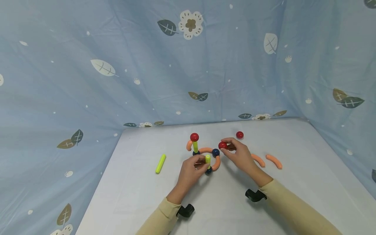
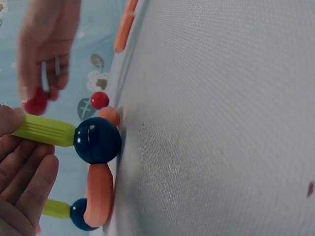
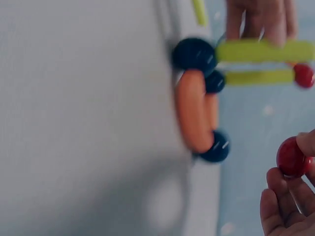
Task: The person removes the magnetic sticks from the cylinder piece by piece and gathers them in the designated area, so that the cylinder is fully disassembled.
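Toward the far edge of the white desk (image 1: 132,186), pinching with the left hand (image 1: 189,171) an upright lime rod (image 2: 51,131) joined to a navy ball (image 2: 98,140) beneath; with the right hand (image 1: 240,156), pinching a red ball (image 3: 290,158) in the air, apart from the rod.

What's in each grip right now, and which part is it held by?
The left grip pinches the upright yellow-green rod by its upper part, above a dark blue ball; the right grip holds a red ball by its sides.

Left hand (image 2: 23,179); green rod (image 2: 48,131) in grip
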Tool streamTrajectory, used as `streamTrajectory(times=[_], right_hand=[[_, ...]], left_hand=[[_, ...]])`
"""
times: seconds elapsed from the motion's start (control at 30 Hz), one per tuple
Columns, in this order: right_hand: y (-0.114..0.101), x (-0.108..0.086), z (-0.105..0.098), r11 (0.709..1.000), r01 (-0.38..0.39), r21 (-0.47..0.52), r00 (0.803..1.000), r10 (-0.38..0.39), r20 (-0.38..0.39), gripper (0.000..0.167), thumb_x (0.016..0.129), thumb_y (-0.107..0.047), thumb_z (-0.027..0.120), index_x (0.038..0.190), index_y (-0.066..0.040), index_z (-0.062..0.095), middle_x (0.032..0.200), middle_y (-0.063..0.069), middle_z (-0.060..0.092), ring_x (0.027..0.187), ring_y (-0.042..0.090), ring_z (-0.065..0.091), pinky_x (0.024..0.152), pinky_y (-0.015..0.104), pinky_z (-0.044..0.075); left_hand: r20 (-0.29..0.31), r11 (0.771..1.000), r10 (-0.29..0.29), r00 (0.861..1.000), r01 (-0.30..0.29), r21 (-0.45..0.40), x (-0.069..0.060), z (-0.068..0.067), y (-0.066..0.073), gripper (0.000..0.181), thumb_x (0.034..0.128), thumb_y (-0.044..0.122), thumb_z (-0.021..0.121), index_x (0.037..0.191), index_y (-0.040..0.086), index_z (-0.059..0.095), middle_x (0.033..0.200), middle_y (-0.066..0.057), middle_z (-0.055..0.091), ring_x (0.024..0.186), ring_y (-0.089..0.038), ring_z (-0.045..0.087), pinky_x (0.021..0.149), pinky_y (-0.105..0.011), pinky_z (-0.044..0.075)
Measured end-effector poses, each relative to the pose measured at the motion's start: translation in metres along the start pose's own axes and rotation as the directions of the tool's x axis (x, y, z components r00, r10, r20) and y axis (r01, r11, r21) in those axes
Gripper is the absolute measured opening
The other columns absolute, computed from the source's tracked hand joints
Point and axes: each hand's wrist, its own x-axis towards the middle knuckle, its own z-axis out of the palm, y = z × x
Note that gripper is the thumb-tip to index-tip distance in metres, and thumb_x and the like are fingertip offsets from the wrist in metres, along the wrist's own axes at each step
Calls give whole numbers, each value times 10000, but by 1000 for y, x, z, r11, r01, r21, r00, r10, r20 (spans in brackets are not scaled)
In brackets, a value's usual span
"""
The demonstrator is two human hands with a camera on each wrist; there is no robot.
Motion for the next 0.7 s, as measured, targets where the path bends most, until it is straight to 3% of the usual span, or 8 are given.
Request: streamTrajectory(times=[0.13,0.27,0.5,0.7], right_hand=[[21,7,-3,994,-83,-69,997,83,3,398,956,-181,732,1331,-92,633,1143,123,701,985,277,654,816,416,575],[41,17,-7,984,-121,-127,993,120,-11,393,948,-146,734,1321,-62,641,1105,152,698,955,280,646,771,395,557],[58,37,-12,968,-84,-237,996,80,-27,370,933,-62,732,1287,-2,640,1172,203,654,1020,337,633,875,502,557],[64,47,-11,949,-88,-303,996,87,-17,368,935,-113,743,1267,15,648,1112,197,676,948,310,618,824,475,542]], left_hand=[[6,1000,-5,1000,5,-10,0,1,-1,169,911,106,771,1071,103,716,1033,2,722,967,-125,695,815,-239,591],[4,1000,8,1000,-8,-18,0,2,-1,166,910,101,769,1068,96,716,1034,-3,724,963,-123,697,806,-217,586],[6,1000,4,1000,-4,-15,0,2,-1,158,912,101,764,1062,97,716,1033,-2,721,967,-119,694,807,-199,579],[9,1000,-1,1000,1,-14,0,1,-1,156,915,107,763,1064,101,719,1035,-3,719,968,-123,692,808,-206,581]])
